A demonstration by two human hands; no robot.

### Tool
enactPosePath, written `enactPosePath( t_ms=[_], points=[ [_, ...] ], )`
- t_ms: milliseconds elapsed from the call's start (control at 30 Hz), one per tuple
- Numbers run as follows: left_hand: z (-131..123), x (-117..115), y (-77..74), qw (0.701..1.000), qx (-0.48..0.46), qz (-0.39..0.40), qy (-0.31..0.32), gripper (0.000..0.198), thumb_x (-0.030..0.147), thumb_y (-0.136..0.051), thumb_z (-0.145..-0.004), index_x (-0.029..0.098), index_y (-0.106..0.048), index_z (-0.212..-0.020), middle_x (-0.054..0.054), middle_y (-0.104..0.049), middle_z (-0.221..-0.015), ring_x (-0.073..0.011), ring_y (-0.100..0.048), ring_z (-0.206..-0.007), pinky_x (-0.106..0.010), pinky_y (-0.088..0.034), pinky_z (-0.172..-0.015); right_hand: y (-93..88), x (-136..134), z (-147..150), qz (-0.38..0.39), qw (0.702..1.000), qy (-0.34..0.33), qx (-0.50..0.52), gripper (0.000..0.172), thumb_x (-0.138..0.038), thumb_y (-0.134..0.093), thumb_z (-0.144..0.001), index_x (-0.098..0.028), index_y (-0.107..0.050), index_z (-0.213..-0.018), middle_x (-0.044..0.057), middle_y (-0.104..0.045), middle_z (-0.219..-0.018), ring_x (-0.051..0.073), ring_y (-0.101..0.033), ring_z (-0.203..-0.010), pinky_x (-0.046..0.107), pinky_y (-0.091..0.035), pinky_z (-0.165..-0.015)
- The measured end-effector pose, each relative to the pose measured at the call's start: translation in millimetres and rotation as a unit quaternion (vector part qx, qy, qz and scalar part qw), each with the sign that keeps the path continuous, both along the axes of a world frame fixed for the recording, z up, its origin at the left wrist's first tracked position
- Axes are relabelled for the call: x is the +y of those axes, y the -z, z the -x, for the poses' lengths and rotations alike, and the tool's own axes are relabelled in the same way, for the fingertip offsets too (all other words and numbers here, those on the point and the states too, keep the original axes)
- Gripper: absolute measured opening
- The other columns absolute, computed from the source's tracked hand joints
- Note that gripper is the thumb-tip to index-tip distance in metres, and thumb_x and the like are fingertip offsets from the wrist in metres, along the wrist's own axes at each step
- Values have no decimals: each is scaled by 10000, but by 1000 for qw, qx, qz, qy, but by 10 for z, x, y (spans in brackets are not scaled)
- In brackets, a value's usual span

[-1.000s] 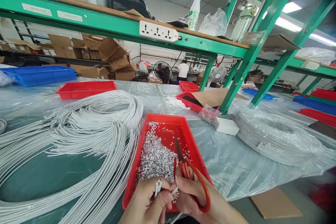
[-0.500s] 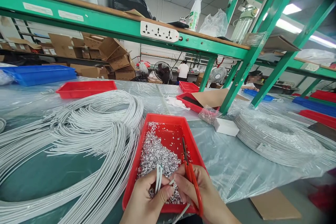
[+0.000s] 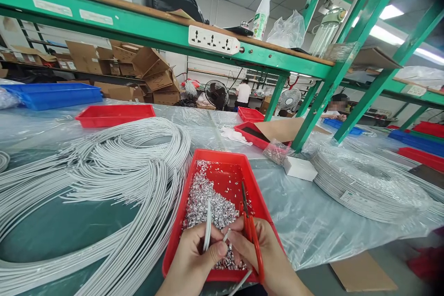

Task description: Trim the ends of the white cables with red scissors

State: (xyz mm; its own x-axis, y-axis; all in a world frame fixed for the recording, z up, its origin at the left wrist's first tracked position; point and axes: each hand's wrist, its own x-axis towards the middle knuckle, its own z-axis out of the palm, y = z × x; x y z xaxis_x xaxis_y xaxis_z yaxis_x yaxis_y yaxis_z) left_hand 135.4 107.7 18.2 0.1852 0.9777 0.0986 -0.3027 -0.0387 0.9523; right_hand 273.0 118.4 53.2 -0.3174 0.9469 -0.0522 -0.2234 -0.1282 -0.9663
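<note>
Over a red tray (image 3: 258,194) with a heap of silvery foil scraps (image 3: 211,201), both of my hands meet at one white cable end (image 3: 226,235). My left hand (image 3: 194,254) is closed around white cable (image 3: 208,224), part of which stands up between thumb and fingers. Thumb and fingers of my right hand (image 3: 263,249) pinch at the cable end. Orange-handled scissors (image 3: 255,240) rest in that same hand, their dark blades pointing away over the tray. A length of cable also runs down below my right hand.
Loose coils of white cable (image 3: 159,180) cover the table on the left. To the right are a wrapped cable coil (image 3: 367,180) and a small white box (image 3: 299,168). A green shelf frame (image 3: 138,23) spans above. More red trays (image 3: 114,114) and a blue tray (image 3: 58,95) stand behind.
The cable standing up from my left hand now reaches higher and its strands lie closer together. My fingers have shifted slightly at the cable end; the scissors stay in my right hand.
</note>
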Motion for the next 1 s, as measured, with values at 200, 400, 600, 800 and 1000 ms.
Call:
enactPosePath(
  t_ms=[200,400,600,800,1000],
  points=[
    [-12,14,62,999,16,-13,-32,313,439,-696,-664,162,-582,-573,13,-553,-494,-134,-495,-492,-235,-378,-512,18,-24,3,-37,998,22,-43,218,-308,-792,-593,-143,-653,-620,-68,-508,-390,53,-379,-370,171,-295,-397],
    [23,14,21,1000,-9,22,18,345,473,-713,-634,146,-608,-606,-3,-585,-480,-101,-430,-434,-207,-304,-457,-44,-18,7,-36,998,0,-57,211,-311,-762,-628,-144,-633,-621,-61,-517,-425,55,-387,-379,168,-309,-400],
    [43,-15,-64,991,-47,71,102,381,516,-666,-665,138,-631,-629,18,-542,-422,-42,-224,-351,-187,-154,-385,-62,103,-7,-104,984,9,-144,304,-414,-657,-706,-143,-569,-600,-61,-456,-440,64,-343,-386,191,-287,-399],
    [25,6,-71,992,59,30,-104,350,489,-685,-653,147,-614,-631,14,-565,-499,-97,-392,-470,-207,-291,-487,22,326,-273,-191,943,26,-272,205,-260,-661,-718,-162,-534,-590,-84,-337,-495,83,-320,-452,198,-285,-418],
    [58,56,21,988,69,62,-119,327,483,-665,-669,160,-631,-706,19,-581,-510,-87,-352,-421,-205,-270,-433,-17,121,-469,-235,874,-44,-423,686,-285,-571,-732,-97,-311,-1339,191,-534,-1178,320,-481,-1080,449,-383,-907]
  ],
)
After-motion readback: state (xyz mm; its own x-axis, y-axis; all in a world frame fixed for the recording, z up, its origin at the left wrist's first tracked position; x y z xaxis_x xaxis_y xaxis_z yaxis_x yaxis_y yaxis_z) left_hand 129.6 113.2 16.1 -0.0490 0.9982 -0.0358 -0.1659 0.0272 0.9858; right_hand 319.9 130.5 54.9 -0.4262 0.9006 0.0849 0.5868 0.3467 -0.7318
